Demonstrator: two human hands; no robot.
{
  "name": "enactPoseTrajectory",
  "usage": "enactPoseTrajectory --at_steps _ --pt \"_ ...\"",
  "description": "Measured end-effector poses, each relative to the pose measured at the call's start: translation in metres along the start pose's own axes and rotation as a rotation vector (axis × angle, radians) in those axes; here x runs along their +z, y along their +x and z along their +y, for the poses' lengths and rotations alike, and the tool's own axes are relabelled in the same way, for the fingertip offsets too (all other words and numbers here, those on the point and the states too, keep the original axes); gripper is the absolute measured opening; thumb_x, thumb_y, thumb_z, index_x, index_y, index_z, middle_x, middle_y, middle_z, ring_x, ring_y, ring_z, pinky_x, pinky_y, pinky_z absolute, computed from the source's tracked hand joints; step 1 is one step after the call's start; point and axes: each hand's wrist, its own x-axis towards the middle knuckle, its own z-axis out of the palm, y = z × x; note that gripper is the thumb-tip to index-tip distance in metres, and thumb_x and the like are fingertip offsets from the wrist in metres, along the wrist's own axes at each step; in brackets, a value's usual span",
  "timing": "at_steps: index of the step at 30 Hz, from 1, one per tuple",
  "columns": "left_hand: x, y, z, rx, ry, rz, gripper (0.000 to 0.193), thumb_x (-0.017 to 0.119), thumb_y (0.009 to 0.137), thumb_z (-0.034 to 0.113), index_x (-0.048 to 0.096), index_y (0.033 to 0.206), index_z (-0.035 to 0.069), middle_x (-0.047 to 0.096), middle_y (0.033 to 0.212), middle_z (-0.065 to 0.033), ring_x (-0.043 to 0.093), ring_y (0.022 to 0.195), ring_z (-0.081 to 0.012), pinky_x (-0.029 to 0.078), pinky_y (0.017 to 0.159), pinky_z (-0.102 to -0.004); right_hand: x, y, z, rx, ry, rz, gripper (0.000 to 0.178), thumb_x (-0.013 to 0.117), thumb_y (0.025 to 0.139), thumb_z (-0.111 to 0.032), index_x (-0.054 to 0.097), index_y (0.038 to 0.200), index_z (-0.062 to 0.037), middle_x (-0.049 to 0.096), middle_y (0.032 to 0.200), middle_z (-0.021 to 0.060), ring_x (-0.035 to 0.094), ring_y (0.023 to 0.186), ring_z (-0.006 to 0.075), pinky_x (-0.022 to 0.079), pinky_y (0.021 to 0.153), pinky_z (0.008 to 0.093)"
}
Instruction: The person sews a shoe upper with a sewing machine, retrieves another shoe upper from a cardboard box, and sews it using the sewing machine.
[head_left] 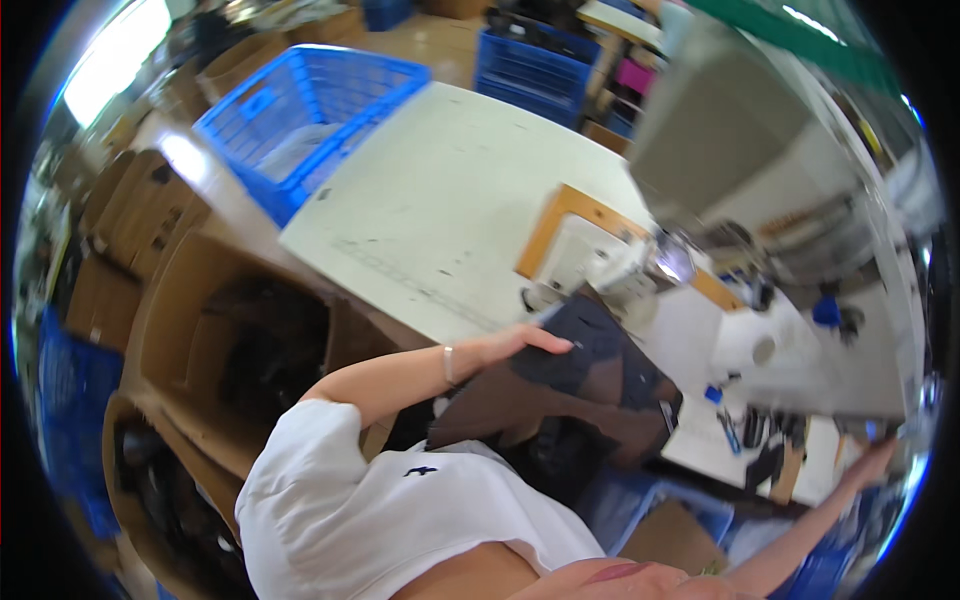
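Broadly, the scene is filled by a pale work table, tilted in the view, with an industrial sewing machine standing at its right end and a blue plastic crate set just beyond its left edge. Open cardboard boxes are stacked below and left of the table, dark goods showing inside them. A second blue crate is seen further off.

Against the near edge of the table, just in front of the machine's needle area, a dark fabric piece is held. It is judged to be light, soft and limp, likely to sag and fold wherever it is not supported, and not fragile; a flat press from above or a pinch at an edge or corner is judged the sensible hold. Its long axis is seen to run from lower left to upper right, its upper end pointing toward the machine, while the lower part droops off the table toward the lap.

The left hand is laid on the upper left edge of the fabric, fingers extended and fairly flat, a thin bracelet worn at the wrist. The right hand is stretched far out to the lower right rim beside the machine; whether it is spread or closed on anything cannot be told, as it is blurred there.
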Motion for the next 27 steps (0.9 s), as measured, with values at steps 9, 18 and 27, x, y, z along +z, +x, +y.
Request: enactPoseTrajectory --at_steps 9,18,27 --pt "0.067 0.031 -0.005 -0.029 -0.051 -0.101 0.041 0.057 0.082 0.012 0.051 0.120 -0.002 0.063 0.106 -0.0108 0.063 0.093 -0.0194 0.050 0.086 -0.0309 -0.031 0.045 -0.068 -0.036 -0.487 -0.261 0.050 0.050 0.094 -0.033 0.043 0.133 -0.0009 0.050 0.127 0.0136 0.048 0.116 0.0219 0.041 0.092 0.0317" --pt "0.141 0.083 0.041 0.013 -0.015 -0.364 0.032 0.058 0.082 0.016 0.057 0.109 -0.001 0.063 0.098 -0.0089 0.063 0.087 -0.0179 0.051 0.082 -0.0310 0.069 -0.321 -0.115 -0.073 -0.003 -0.493 0.059 0.047 0.083 -0.008 0.030 0.140 -0.0051 0.037 0.133 0.0111 0.043 0.116 0.0207 0.032 0.099 0.0324" --pt "0.128 0.087 0.068 -0.006 0.007 -0.191 0.033 0.062 0.084 0.024 0.059 0.109 0.004 0.064 0.100 -0.0075 0.062 0.088 -0.0162 0.049 0.082 -0.0306 0.160 -0.299 -0.123 -0.078 -0.034 -0.386 0.060 0.056 0.078 0.003 0.039 0.134 -0.0066 0.045 0.126 0.0084 0.047 0.108 0.0166 0.036 0.096 0.0278"
